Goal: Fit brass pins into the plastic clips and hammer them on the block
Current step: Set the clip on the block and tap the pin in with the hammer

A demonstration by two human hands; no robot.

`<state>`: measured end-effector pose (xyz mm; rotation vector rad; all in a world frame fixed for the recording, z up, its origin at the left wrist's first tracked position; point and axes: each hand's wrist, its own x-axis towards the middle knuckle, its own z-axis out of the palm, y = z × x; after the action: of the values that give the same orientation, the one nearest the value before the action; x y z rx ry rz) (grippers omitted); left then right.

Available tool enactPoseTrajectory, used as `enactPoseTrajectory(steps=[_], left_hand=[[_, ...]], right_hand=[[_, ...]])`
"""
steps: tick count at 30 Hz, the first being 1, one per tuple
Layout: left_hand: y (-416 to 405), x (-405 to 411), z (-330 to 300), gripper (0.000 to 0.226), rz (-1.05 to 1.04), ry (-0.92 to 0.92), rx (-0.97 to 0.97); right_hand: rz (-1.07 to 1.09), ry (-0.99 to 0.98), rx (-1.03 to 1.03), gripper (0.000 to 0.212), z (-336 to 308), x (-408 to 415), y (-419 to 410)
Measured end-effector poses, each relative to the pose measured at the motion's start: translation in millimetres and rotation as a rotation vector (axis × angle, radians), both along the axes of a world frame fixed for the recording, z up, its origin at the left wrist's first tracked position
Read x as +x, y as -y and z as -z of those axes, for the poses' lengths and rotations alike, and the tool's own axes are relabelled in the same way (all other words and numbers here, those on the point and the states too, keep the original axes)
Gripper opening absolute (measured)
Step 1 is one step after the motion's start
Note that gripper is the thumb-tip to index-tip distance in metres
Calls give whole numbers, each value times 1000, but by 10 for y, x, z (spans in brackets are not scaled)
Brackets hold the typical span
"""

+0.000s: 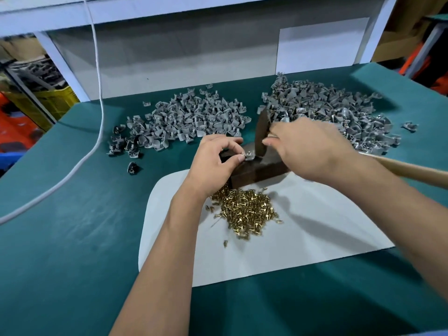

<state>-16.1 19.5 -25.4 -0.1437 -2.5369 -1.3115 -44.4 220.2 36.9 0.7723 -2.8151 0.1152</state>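
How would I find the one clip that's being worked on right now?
Start at the white sheet on the green table; the dark block sits at its far edge. On top, the left hand pinches one grey clip, alone, unlike the piled clips behind.

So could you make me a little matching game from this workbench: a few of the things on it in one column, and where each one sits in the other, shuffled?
Things:
1. brass pins
2. dark block
3. hammer
4. white cord

Places:
A. gripped in the right hand
B. heaped on the white sheet, nearest the person
C. trailing over the table's left side
D. at the sheet's far edge, under the left hand and its clip

Pairs: 1-B, 2-D, 3-A, 4-C
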Motion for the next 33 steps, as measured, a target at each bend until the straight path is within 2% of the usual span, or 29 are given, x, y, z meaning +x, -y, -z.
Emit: enactPoseTrajectory(steps=[3, 6, 8, 9, 13, 19, 24, 28, 31, 33], left_hand=[[-41, 1, 24, 30, 2, 28, 116], [-79, -1, 35, 22, -2, 74, 187], [-89, 0, 32, 20, -7, 92, 201], [-92, 4, 31, 20, -8, 93, 202], [-116, 20, 13, 21, -15, 99, 195], [-134, 34, 11, 20, 5, 95, 188], [-169, 60, -52, 20, 16, 73, 158], [-185, 48, -58, 24, 51, 46, 113], [-201, 32, -47, 21, 72, 33, 103], [-197, 2, -14, 11, 66, 10, 120]], right_hand=[[-77, 71, -102, 32, -35, -69, -220], [-233, 405, -262, 13, -102, -80, -479], [-310, 584, -247, 8, -99, -71, -613], [-320, 606, -191, 11, -62, -66, -651], [-268, 478, -7, 17, 121, -14, -683], [-259, 392, -27, 13, 106, -3, -662], [-231, 187, -242, 7, 96, -23, -445], [-291, 96, -236, 34, 226, -28, -213], [-320, 66, -212, 26, 259, -39, -137], [-310, 35, -182, 31, 241, -58, -142]])
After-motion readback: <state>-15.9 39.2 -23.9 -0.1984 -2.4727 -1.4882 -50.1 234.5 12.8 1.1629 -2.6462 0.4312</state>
